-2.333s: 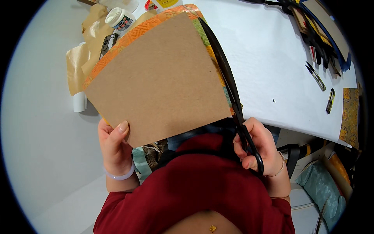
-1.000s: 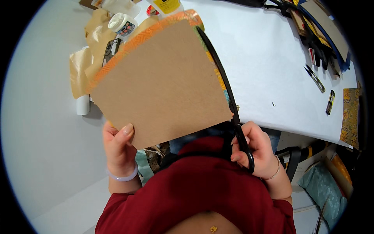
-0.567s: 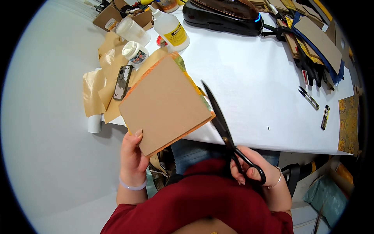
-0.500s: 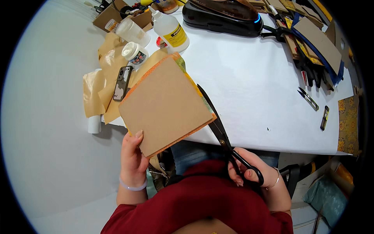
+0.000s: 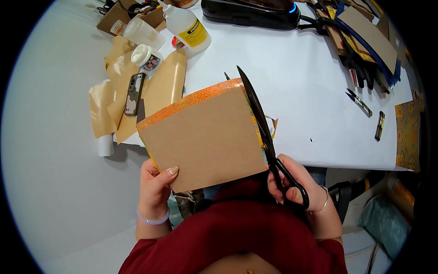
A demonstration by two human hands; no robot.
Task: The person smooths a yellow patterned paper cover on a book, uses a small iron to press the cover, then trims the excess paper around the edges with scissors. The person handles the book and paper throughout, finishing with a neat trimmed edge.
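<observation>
Fabric-backed board has swung clockwise over the desk's six o'clock edge, orange border now towards twelve, its seven o'clock corner pinched in the left hand's fingers. Black scissors, the right hand's fingers curled round the handles, stand parted along its three o'clock side, where a fabric flap has appeared, suggesting trimming is under way.

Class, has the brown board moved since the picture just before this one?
Yes. Judged against the white squeeze bottle, the brown board has shifted right and down the view, turning clockwise.
</observation>
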